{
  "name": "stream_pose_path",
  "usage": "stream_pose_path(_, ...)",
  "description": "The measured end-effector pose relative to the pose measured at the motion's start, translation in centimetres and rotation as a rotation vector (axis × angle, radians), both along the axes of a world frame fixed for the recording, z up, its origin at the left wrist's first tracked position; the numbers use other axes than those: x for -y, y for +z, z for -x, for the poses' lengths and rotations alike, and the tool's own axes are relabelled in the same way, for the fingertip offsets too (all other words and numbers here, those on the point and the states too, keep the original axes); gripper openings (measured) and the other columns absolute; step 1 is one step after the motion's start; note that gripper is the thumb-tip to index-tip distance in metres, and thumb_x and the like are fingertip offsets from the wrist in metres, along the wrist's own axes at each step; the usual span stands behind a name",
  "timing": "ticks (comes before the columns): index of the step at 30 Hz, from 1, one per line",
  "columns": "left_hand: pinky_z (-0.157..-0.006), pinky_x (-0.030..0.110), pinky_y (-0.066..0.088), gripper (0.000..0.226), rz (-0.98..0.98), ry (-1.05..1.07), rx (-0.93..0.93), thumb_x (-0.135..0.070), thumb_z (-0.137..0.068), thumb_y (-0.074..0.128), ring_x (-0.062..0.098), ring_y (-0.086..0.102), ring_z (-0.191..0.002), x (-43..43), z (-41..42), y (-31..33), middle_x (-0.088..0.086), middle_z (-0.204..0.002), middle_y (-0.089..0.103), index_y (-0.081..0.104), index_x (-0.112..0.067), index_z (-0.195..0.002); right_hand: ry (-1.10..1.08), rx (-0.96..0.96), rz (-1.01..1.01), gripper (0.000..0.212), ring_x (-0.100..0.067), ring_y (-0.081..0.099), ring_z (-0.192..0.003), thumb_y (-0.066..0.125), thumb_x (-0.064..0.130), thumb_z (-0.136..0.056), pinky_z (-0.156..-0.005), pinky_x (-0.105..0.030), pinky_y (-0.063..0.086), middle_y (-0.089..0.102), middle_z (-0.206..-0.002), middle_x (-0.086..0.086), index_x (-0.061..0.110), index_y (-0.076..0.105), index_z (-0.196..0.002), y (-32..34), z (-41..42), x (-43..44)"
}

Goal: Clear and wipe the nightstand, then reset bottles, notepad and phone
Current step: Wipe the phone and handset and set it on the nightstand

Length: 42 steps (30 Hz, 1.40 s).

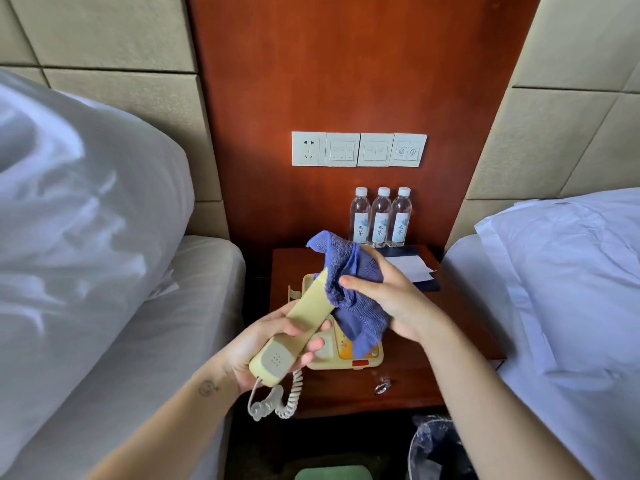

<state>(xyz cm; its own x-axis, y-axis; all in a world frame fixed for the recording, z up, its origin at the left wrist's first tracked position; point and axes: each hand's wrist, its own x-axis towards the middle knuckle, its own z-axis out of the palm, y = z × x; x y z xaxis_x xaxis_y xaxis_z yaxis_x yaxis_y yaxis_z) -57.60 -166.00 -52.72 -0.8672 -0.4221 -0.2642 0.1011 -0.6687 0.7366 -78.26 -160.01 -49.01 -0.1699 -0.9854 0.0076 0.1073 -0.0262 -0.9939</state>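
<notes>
The left hand [273,344] grips the light, rigid, smooth cream plastic handset [294,327] mid-shaft, while the right hand [391,299] clutches the soft blue terry cloth [353,289].

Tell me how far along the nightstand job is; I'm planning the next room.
Done: three bottles lined up at the back, notepad beside them. In hand: left hand holds the handset, right hand wipes it with the blue cloth. Left: handset back on the phone base.
</notes>
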Motion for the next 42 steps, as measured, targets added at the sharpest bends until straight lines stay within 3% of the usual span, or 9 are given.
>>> stream_pose_path(7, -0.052, 0.029, 0.055, 0.058, 0.099, -0.083, 0.074, 0.003, -0.075, 0.058, 0.025, 0.063, -0.069, 1.0, -0.8, 1.6, 0.019, -0.108, 0.064, 0.051, -0.011, -0.13, -0.251, -0.353, 0.1, 0.024, -0.014, 0.07, -0.093, 0.078, 0.035, -0.076, -0.093, -0.049, 0.052, 0.074, -0.096, 0.006, 0.03, 0.066, -0.097, 1.2, -0.9, 0.7)
stream_pose_path(12, -0.066, 0.038, 0.058, 0.046, 0.179, -0.044, 0.127, 0.002, -0.081, 0.064, 0.031, 0.068, -0.085, 1.1, 1.4, 1.5, 0.02, -0.115, 0.065, 0.055, -0.01, -0.125, -0.462, -0.435, 0.051, 0.039, -0.011, 0.066, -0.093, 0.06, 0.069, -0.071, -0.09, -0.045, 0.052, 0.072, -0.091, 0.015, 0.04, 0.067, -0.095, 0.4, 0.0, 2.6)
stream_pose_path(16, -0.076, 0.043, 0.055, 0.037, 0.603, 0.036, 0.52, -0.013, -0.094, 0.06, 0.026, 0.069, -0.086, 1.2, 4.9, 1.2, 0.013, -0.101, 0.066, 0.052, -0.014, -0.13, -0.588, -0.512, -0.046, 0.031, -0.019, 0.062, -0.102, 0.053, 0.06, -0.089, -0.09, -0.039, 0.05, 0.069, -0.103, 0.01, 0.036, 0.067, -0.103, -0.9, 1.8, 4.2)
stream_pose_path(20, -0.079, 0.037, 0.054, 0.076, 1.337, -0.088, 1.214, -0.055, -0.078, 0.066, 0.025, 0.065, -0.093, 0.7, 8.1, 1.0, 0.001, -0.105, 0.061, 0.033, -0.021, -0.138, -0.601, -0.513, -0.147, 0.038, -0.029, 0.059, -0.112, 0.049, 0.057, -0.093, -0.095, -0.044, 0.048, 0.067, -0.117, -0.001, 0.029, 0.064, -0.114, -2.6, 3.5, 5.6)
stream_pose_path(24, -0.065, 0.035, 0.056, 0.056, 0.987, -0.031, 1.027, -0.027, -0.078, 0.073, 0.016, 0.063, -0.062, -0.1, 10.1, 0.0, 0.001, -0.089, 0.058, 0.043, -0.015, -0.123, -0.531, -0.461, -0.176, 0.025, -0.029, 0.061, -0.108, 0.054, 0.049, -0.093, -0.096, -0.046, 0.048, 0.069, -0.111, -0.002, 0.029, 0.066, -0.101, -3.8, 5.2, 6.2)
stream_pose_path(27, -0.053, 0.027, 0.052, 0.041, 0.684, -0.007, 0.846, -0.014, -0.08, 0.073, 0.015, 0.058, -0.056, -0.7, 10.7, 0.3, 0.005, -0.085, 0.058, 0.048, -0.016, -0.112, -0.498, -0.126, -0.115, 0.014, -0.021, 0.068, -0.097, 0.066, 0.041, -0.086, -0.09, -0.042, 0.054, 0.073, -0.098, 0.001, 0.027, 0.069, -0.089, -4.2, 5.9, 5.7)
stream_pose_path(32, -0.044, 0.017, 0.041, 0.019, 0.223, -0.114, 0.442, -0.02, -0.073, 0.067, 0.009, 0.048, -0.047, -1.7, 10.6, 0.9, 0.0, -0.067, 0.055, 0.054, -0.014, -0.085, -0.146, 0.192, 0.036, 0.031, -0.013, 0.071, -0.093, 0.072, 0.015, -0.084, -0.075, -0.024, 0.056, 0.073, -0.102, -0.001, 0.021, 0.064, -0.113, -3.4, 6.1, 3.7)
stream_pose_path(36, -0.042, 0.013, 0.039, 0.03, 0.111, -0.281, 0.394, -0.03, -0.069, 0.068, 0.005, 0.043, -0.046, -1.0, 9.9, 0.8, -0.005, -0.061, 0.046, 0.049, -0.017, -0.088, -0.087, 0.021, 0.068, 0.051, -0.01, 0.068, -0.101, 0.079, 0.015, -0.077, -0.08, -0.026, 0.056, 0.069, -0.111, 0.007, 0.032, 0.057, -0.12, -3.7, 5.9, 2.8)
stream_pose_path(42, -0.045, 0.017, 0.039, 0.024, 0.375, -0.414, 0.551, -0.026, -0.072, 0.062, 0.007, 0.045, -0.047, -1.5, 10.8, 2.1, -0.003, -0.062, 0.049, 0.047, -0.017, -0.089, -0.4, 0.058, -0.005, 0.011, -0.017, 0.069, -0.076, 0.073, 0.015, -0.079, -0.064, -0.023, 0.053, 0.07, -0.085, -0.006, 0.018, 0.065, -0.087, -2.0, 6.0, 2.3)
